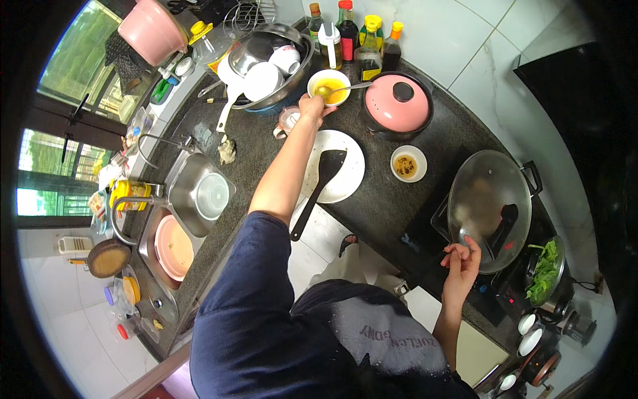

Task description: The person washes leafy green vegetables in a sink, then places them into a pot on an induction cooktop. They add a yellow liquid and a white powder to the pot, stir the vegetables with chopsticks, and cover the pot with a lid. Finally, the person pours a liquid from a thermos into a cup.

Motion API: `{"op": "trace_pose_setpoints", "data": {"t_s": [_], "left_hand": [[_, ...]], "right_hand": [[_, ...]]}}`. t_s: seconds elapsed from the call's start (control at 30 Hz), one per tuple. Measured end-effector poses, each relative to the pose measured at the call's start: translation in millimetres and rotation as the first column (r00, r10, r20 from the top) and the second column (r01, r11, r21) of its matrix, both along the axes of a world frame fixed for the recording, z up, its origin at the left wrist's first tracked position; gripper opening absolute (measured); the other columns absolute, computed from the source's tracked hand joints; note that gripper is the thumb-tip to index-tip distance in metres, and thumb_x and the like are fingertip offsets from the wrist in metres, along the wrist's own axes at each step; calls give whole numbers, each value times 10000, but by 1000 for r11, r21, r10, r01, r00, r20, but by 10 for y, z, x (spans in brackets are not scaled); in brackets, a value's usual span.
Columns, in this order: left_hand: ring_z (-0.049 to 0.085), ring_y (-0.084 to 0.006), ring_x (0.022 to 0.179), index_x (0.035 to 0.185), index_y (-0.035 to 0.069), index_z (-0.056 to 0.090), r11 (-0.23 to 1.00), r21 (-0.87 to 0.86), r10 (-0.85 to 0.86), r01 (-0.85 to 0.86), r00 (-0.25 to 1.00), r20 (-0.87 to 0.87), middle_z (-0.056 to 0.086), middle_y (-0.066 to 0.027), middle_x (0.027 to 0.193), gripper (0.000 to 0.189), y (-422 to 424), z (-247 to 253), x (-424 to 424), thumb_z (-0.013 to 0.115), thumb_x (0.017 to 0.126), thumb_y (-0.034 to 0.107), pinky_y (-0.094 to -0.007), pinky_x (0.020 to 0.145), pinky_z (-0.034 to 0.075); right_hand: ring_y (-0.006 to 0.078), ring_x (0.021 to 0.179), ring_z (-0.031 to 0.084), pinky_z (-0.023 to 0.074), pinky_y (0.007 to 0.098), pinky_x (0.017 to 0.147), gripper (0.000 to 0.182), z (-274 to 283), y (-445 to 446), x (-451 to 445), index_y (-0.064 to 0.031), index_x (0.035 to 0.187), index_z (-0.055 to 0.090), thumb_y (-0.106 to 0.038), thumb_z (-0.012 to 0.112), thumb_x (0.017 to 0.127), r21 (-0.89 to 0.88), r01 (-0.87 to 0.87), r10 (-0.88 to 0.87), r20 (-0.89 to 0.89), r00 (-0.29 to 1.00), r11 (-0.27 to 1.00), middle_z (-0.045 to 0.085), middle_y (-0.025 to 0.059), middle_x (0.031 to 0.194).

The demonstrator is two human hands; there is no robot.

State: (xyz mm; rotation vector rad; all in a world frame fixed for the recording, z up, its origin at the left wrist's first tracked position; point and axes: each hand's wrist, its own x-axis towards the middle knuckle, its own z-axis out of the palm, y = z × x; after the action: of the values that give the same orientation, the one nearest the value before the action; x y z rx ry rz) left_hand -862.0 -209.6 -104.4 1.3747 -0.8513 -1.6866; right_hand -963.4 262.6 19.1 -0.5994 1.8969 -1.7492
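My left hand grips the near side of a white bowl of yellow liquid that looks like beaten egg. A metal spoon rests in it, its handle over the rim. Just below that hand is a small clear cup. My right hand is beside the near edge of a wok's glass lid, fingers loosely bent and holding nothing; whether it touches the lid is unclear. A black handle-like part shows at the lid, which is fogged and partly hides the wok's contents.
A white plate with a black spatula overhangs the counter edge. Nearby are a pink-lidded pot, a small bowl of brown sauce and a pot of leafy greens. Dishes fill a steel basin; a double sink lies left.
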Motion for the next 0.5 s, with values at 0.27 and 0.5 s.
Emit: {"op": "trace_pose_setpoints", "data": {"t_s": [0.27,0.5], "left_hand": [[646,-288,790,1255,24,306,972,155,185,-179,982,-24,531,-188,1118,448,-451,-1004,-198,520,863,64,-338,456,574],[639,-280,812,1238,35,316,947,218,253,-237,966,-51,517,-165,1140,481,-522,-1421,-336,584,843,101,-346,445,576]], "right_hand": [[77,596,463,385,192,568,302,23,-48,84,-31,1199,414,0,460,902,49,41,-38,-52,998,998,575,73,839],[82,610,476,393,196,574,256,38,-63,178,-22,1163,438,-23,472,909,45,20,-21,4,1000,999,574,68,842]]}}
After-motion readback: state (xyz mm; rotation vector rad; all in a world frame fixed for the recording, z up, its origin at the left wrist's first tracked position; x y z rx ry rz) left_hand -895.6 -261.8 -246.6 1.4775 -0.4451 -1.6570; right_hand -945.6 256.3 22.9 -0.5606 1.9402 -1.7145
